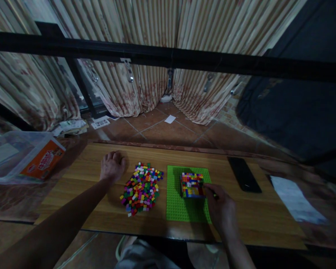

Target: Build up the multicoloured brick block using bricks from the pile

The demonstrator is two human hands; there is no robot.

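Observation:
Low on the wooden table, my left hand (112, 167) rests with its fingers curled in and nothing visible in them. To its right lies a loose pile of small multicoloured building bricks (142, 189). A green studded baseplate (175, 211) is right of the pile. On it stands a block built of many coloured bricks (192, 185), rows stacked close together. My right hand (221, 209) reaches in from the right, over the plate's edge. Its thumb and fingers are pinched together at the block's right side; what they hold is too small to make out.
A black phone (244, 174) lies at the table's right, with a white paper (298, 200) beyond it. At left stands a clear plastic box (15, 158) with an orange label. A black metal bar (156, 56) crosses before striped curtains (145, 26). The wooden table (81, 168) is narrow.

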